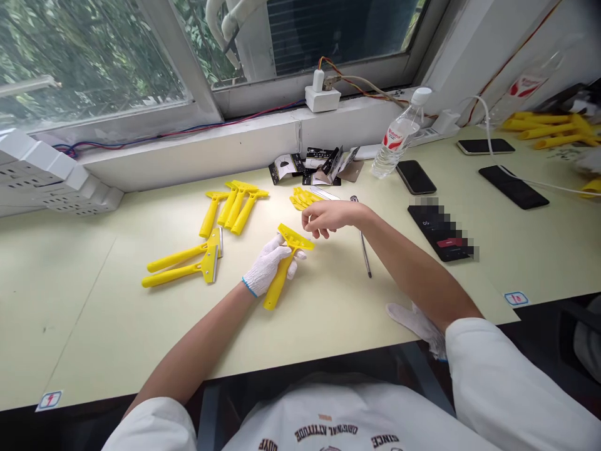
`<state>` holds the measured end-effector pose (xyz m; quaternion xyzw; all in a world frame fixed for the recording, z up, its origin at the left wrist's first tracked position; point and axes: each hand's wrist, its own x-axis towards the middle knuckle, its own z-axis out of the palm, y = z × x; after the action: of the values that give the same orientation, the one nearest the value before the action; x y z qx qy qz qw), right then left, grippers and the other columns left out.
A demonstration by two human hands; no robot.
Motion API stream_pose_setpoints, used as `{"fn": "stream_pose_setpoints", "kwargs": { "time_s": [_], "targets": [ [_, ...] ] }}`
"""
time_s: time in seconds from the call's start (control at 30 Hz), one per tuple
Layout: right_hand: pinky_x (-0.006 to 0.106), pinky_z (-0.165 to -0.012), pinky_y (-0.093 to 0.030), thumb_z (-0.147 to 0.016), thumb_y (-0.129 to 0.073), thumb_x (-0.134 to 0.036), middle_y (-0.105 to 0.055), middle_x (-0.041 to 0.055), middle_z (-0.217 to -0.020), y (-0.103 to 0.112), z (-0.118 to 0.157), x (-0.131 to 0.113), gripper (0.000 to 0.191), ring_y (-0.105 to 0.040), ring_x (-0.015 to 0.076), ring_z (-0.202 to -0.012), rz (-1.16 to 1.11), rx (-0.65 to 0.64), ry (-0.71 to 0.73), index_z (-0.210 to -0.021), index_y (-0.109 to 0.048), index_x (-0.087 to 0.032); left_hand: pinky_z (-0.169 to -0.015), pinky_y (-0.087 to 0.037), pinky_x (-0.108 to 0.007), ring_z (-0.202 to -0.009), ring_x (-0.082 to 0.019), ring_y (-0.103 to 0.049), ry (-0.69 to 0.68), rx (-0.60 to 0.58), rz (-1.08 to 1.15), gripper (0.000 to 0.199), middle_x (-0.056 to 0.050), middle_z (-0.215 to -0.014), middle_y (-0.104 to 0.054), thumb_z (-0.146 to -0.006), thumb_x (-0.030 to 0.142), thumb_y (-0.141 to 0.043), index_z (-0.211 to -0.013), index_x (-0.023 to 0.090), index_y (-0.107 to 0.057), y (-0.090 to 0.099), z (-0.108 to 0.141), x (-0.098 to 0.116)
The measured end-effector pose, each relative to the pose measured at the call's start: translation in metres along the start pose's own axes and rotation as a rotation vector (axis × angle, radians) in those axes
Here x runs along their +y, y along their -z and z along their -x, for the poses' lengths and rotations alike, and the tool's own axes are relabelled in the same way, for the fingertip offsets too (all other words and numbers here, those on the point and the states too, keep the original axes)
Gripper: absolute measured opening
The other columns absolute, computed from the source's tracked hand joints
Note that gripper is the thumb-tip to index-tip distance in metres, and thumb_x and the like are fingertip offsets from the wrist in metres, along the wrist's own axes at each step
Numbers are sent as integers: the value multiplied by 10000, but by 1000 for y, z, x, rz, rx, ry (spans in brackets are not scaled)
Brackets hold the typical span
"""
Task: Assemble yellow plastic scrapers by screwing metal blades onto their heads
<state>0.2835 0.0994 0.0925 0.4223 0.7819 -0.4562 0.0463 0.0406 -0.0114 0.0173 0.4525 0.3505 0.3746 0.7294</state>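
My left hand (269, 263), in a white knit glove with a blue cuff edge, is closed around the handle of a yellow scraper (278, 280). The scraper's wide head points away from me, and no blade shows on it. Just to the right of that head hovers my bare right hand (328, 216), fingers curled inward; whatever they hold, if anything, is hidden. Behind the right hand lies a pile of small yellow plastic pieces (303, 198) beside a pale strip (325, 193). A pen-like screwdriver (365, 254) rests under my right wrist.
Several yellow scrapers (241, 210) lie at the back left, and two with metal blades (210, 266) nearer. Black packaging cards (323, 168) sit by the wall. Right are a water bottle (397, 141), phones (416, 177) and a loose white glove (417, 322) at the table edge.
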Motion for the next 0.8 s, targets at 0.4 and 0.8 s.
{"fn": "stream_pose_setpoints", "kwargs": {
  "time_s": [0.4,0.8],
  "targets": [
    [390,-765,-474,-904,-701,-233,-727,190,-1311,-64,-27,-31,272,-695,359,-1137,398,336,-222,-1173,-698,-194,-439,-461,-258,-467,-127,-574,-81,238,160,352,-5,-795,-682,-863,445,-684,-1083,196,-567,22,-8,8],
    [359,-690,-458,-802,-737,-177,-773,172,-1110,-71,-26,-35,128,-730,329,-987,386,248,-230,-927,-718,-195,-457,-477,-267,-491,-133,-591,-92,241,153,339,-24,-836,-711,-875,414,-676,-1108,191,-571,19,-6,9]
  ]
}}
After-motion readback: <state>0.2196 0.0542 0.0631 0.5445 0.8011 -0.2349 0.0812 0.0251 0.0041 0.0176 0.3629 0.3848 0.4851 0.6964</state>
